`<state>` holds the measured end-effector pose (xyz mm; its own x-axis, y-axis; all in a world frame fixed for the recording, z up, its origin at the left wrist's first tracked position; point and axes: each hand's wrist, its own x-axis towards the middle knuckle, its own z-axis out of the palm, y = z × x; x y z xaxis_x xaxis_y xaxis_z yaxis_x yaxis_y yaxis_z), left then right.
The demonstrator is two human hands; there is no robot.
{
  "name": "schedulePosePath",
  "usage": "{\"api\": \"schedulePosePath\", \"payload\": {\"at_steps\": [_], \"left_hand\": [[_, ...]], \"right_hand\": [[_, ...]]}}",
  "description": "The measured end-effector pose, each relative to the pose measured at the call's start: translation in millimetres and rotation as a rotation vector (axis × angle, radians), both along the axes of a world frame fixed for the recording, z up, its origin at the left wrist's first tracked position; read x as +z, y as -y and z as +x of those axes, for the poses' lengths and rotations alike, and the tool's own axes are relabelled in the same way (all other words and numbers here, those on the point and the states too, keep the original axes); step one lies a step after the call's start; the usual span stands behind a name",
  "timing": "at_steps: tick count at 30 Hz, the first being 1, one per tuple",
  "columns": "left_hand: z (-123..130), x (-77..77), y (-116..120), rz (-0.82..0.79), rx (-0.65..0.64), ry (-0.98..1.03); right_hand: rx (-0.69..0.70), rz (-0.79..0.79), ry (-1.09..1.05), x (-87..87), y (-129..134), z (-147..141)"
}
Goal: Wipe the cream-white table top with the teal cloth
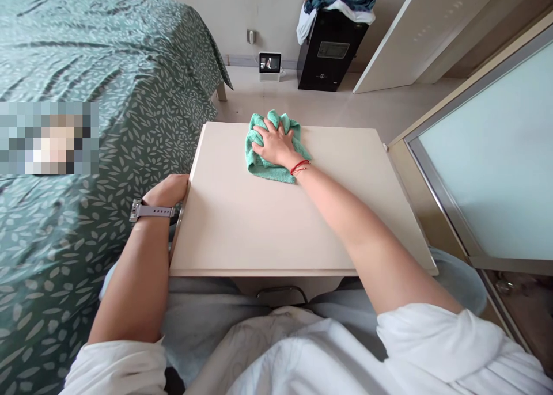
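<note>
A green terry cloth (pixel 272 172) lies bunched near the far edge of a small cream-coloured table (pixel 259 228). My right hand (pixel 276 144) presses down on it from above, fingers somewhat spread, their tips dug into its folds. A red string bracelet circles that wrist. At the table's left side, my left hand (pixel 167 190) is closed against the edge, its fingertips hidden by the board. A watch with a greyish-purple strap (pixel 156 211) is on the left wrist.
A bed with a green leaf-patterned cover (pixel 151 84) stands close on the left. Ahead are a smart display (pixel 270 67) on the floor and a black cabinet (pixel 330 49) with clothes on top. A frosted-glass panel (pixel 496 153) borders the right side.
</note>
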<state>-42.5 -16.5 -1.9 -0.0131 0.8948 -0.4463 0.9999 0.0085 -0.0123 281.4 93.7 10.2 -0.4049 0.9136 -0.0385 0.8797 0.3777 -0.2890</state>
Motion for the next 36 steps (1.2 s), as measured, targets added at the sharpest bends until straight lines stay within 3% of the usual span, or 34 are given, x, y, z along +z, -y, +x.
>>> {"api": "schedulePosePath", "payload": {"at_steps": [7, 13, 18, 30, 36], "left_hand": [[8.5, 11.8, 5.2, 0.005, 0.003, 0.028], [8.7, 11.1, 3.5, 0.015, 0.034, 0.029], [9.9, 11.4, 1.9, -0.03, 0.011, 0.001], [7.1, 10.1, -1.2, -0.006, 0.0, 0.024], [2.7, 6.0, -4.5, 0.031, 0.013, 0.073]], "right_hand": [[-0.023, 0.01, 0.042, 2.7, -9.3, -1.4], [0.004, 0.01, 0.041, 2.4, 11.5, 1.5], [0.057, 0.006, 0.058, 5.2, 61.5, 6.4], [0.249, -0.003, 0.041, 3.4, 227.3, 22.2], [0.314, -0.023, 0.025, 0.5, 268.7, 19.4]]}}
